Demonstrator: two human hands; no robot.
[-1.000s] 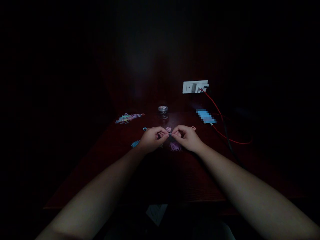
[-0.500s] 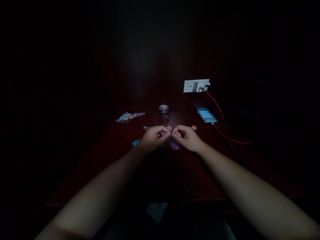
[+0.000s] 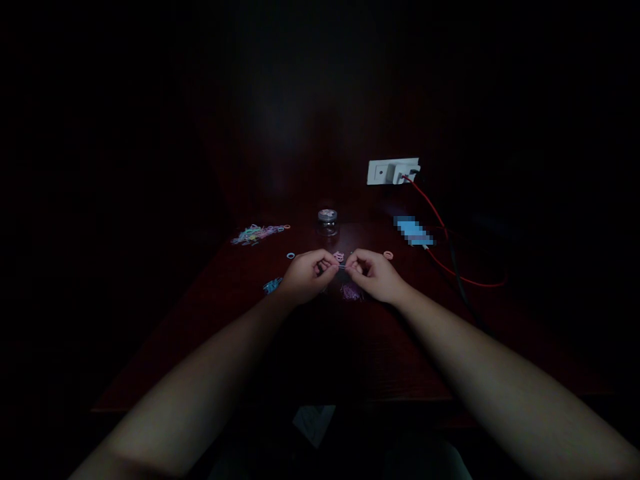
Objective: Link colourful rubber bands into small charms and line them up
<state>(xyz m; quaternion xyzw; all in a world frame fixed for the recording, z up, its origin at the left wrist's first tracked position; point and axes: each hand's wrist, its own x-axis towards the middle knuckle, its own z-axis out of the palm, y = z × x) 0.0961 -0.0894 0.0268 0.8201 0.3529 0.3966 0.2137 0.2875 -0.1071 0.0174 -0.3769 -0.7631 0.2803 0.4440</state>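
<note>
Band (image 3: 342, 267) spans left hand (image 3: 309, 275) and right hand (image 3: 375, 275), each pinched tight on one end — apparently a stretching step; next move likely needs even tension.

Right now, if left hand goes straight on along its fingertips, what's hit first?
Left hand would likely meet the right hand first, across a short gap. A thin pale band spans it, pinched by both; depth is unclear.
</note>
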